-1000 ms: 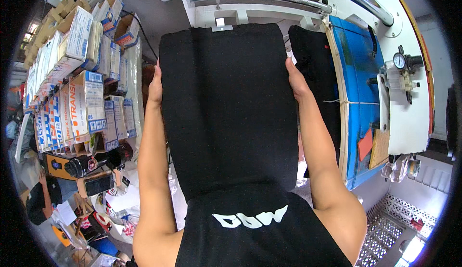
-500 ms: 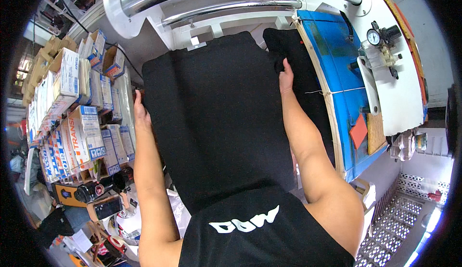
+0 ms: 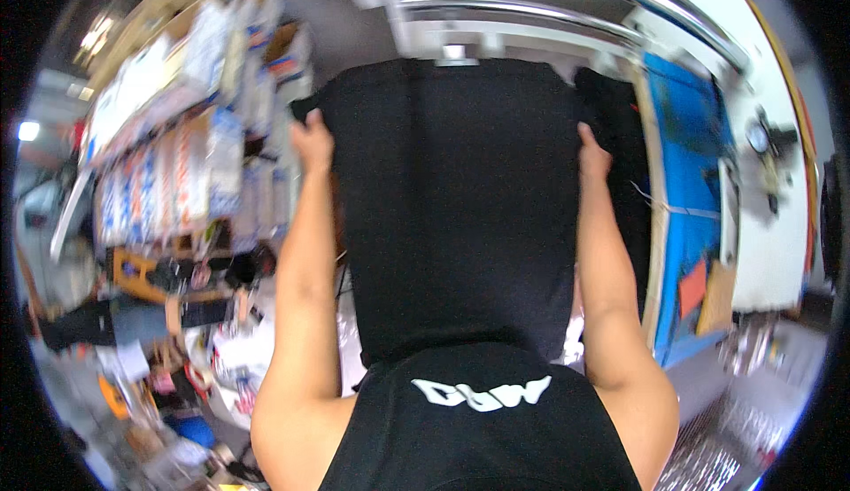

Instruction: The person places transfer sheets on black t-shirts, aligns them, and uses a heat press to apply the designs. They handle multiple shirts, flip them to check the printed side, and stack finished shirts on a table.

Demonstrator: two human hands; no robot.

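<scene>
A black T-shirt (image 3: 460,199) lies spread flat and smooth in front of me, its far edge against the white machine frame. My left hand (image 3: 313,144) is closed on the cloth at its upper left side, where a bit of black fabric sticks out past the thumb. On the opposite side my right hand (image 3: 595,154) grips the right edge, thumb up, the fingers hidden behind the cloth. More black fabric (image 3: 624,128) hangs beyond that hand. Whatever supports the shirt is covered by it.
A blue panel with a pale wooden edge (image 3: 653,190) stands close by my right arm. Behind it is a white machine plate (image 3: 770,243) with a gauge (image 3: 759,134). Metal bars (image 3: 531,8) cross the far side. Stacked cartons (image 3: 168,177) and clutter fill the left.
The view has swung left, so the scene sits further right and looks blurred. My left hand has taken hold of cloth at the shirt's side; my right hand has slid slightly nearer along the edge.
</scene>
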